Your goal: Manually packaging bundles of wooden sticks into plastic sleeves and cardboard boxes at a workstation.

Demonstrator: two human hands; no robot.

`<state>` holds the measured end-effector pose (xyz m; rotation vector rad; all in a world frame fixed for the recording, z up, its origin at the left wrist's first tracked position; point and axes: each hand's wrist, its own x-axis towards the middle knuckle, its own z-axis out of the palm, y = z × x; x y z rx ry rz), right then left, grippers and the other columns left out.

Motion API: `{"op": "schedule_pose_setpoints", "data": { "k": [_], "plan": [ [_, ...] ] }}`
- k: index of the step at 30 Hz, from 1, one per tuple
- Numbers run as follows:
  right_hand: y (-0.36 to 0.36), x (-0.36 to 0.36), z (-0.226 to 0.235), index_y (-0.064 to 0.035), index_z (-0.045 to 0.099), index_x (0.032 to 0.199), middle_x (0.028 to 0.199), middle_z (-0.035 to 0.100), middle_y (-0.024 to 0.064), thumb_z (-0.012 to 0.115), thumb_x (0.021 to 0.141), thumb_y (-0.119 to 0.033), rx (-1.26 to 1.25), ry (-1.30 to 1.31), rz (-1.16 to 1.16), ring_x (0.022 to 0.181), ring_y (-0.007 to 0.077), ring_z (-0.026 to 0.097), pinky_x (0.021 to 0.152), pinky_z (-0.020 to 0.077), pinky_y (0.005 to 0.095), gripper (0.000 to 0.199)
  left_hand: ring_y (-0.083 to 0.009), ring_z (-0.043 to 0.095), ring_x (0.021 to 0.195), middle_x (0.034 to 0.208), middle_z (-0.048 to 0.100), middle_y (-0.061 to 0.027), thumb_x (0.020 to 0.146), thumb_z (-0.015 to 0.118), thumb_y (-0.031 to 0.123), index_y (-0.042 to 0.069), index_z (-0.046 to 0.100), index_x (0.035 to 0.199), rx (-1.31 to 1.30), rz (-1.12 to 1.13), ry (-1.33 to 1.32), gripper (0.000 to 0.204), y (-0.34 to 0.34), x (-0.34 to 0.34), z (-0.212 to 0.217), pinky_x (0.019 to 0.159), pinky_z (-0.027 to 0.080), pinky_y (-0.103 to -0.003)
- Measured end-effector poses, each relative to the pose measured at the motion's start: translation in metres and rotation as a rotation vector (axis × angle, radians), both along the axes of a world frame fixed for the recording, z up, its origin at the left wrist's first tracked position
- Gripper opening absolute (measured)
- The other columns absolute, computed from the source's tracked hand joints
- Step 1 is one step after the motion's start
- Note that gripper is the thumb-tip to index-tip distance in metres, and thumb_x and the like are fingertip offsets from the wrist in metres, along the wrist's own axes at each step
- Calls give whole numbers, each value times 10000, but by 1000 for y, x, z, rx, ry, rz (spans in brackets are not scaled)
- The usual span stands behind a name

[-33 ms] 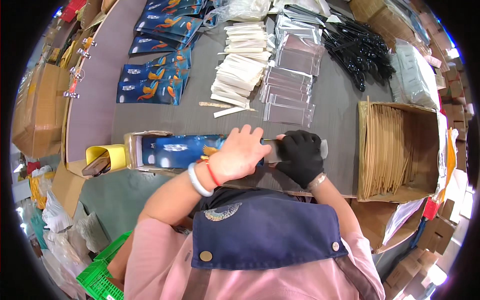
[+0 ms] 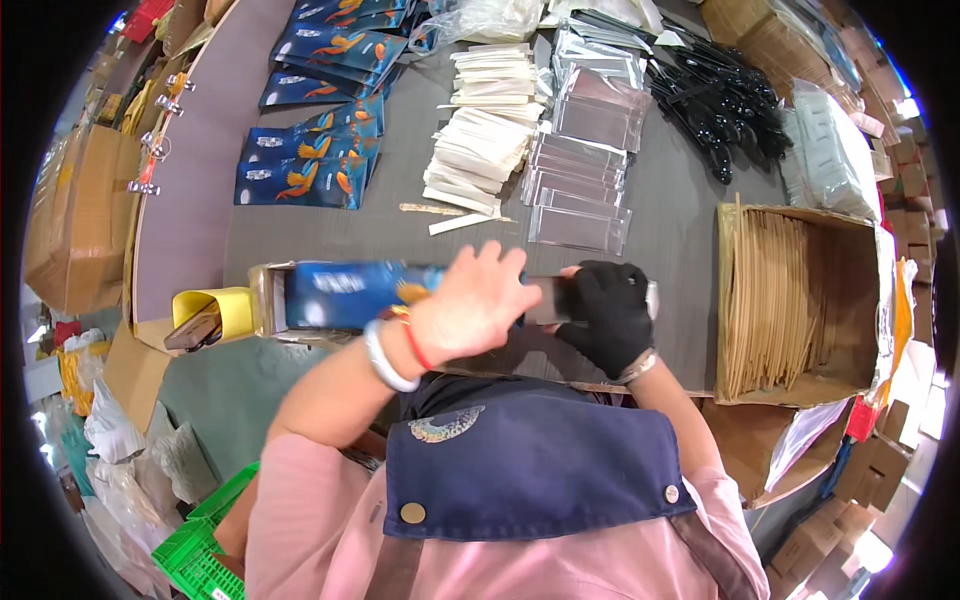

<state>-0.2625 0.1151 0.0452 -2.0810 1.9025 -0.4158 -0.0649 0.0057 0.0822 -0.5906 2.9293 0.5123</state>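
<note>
A blue pouch (image 2: 345, 290) with an orange and yellow picture lies crosswise in front of me, slightly blurred by motion. My left hand (image 2: 472, 305), bare, closes over its right part. My right hand (image 2: 605, 318), in a black glove, grips a flat clear-grey plastic packet (image 2: 545, 291) at the pouch's right end. The packet's tip shows beyond the glove. How far it sits inside the pouch is hidden by my left hand. The pouch's left end lies over an open carton (image 2: 267, 300) at the table's near edge.
Blue pouches (image 2: 305, 165) lie stacked at the back left. Piles of white paper strips (image 2: 475, 150), clear packets (image 2: 580, 215) and black-wrapped items (image 2: 720, 120) lie across the back. A carton of brown card pieces (image 2: 770, 300) stands right, a yellow holder (image 2: 235, 312) left.
The blue pouch has shifted a little left and away from me. My left hand has risen slightly, and my right hand has moved slightly right, still gripping the packet.
</note>
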Motion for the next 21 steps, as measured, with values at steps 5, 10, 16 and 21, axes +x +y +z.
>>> {"op": "schedule_pose_setpoints", "data": {
  "k": [5, 10, 16, 21],
  "plan": [
    [7, -23, 20, -101, 582, 1132, 1024, 607, 82, 855, 617, -333, -91, -31, -300, 987, 308, 590, 864, 440, 418, 628, -359, 545, 999, 1034, 574, -142, 600, 676, 0, 72, 634, 787, -146, 104, 390, 205, -95, 46, 27, 860, 490, -425],
    [11, -11, 19, -113, 583, 1130, 1033, 607, 67, 862, 597, -320, -74, 20, -232, 997, 292, 581, 887, 413, 422, 636, -391, 400, 1291, 1370, 454, -194, 633, 851, 278, 86, 615, 1223, -127, 720, 483, 664, -39, 68, -47, 1084, 338, -536],
    [6, -2, 20, -121, 592, 1130, 1044, 606, 60, 852, 591, -337, -9, 77, -145, 987, 275, 574, 904, 377, 420, 636, -420, 257, 1407, 1492, 339, -198, 636, 879, 439, 73, 421, 1443, 10, 868, 387, 998, 21, 53, -86, 1163, 142, -554],
    [2, 5, 17, -117, 599, 1141, 1059, 603, 75, 835, 608, -378, 56, 118, -72, 993, 292, 567, 907, 369, 434, 639, -420, 251, 1410, 1510, 325, -196, 634, 884, 419, 60, 402, 1449, 67, 854, 423, 1012, 18, 58, -88, 1159, 147, -548]
  ]
}}
